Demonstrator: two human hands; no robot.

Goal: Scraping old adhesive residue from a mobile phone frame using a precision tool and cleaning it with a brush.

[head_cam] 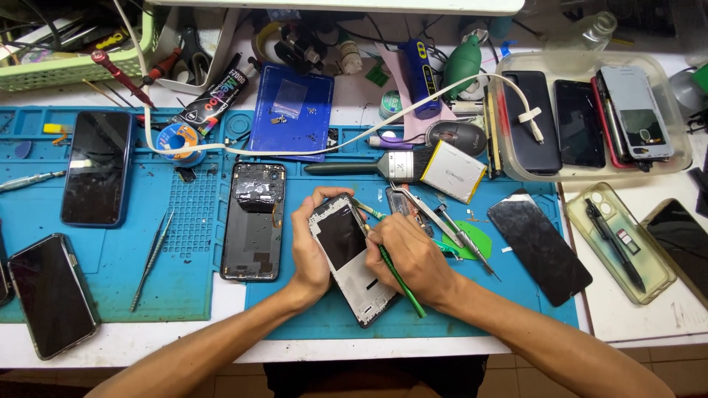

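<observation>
Hands at a repair bench, seen from my head camera: my left hand [310, 247] is wrapped around the left edge of an opened phone frame [350, 258], fingers curled over its top and thumb pressed along its side, so the frame stands tilted on the blue work mat [184, 214] near the mat's front edge. My right hand [413, 254] has its fingers pinched together on a green-handled tool [398, 278], the tip laid against the frame's upper right edge. Just left of the frame lies a phone back housing [254, 221], flat and dark, with foil patches near its top. Tweezers [151, 250] rest further left, between that housing and two dark phones. Behind my hands lie a flat brush [369, 166] and a white rectangular battery pack with a yellow edge [453, 171], which overlaps the brush's bristles. A dark screen panel [538, 247] lies at the mat's right end. On the white table beyond it, a clear plastic tray [509, 158] holds several phones, and a white cable [310, 151] runs to it across the bench. A black rectangular packet with coloured lettering [214, 99] lies slanted at the back left, beside a blue parts tray [291, 110].
</observation>
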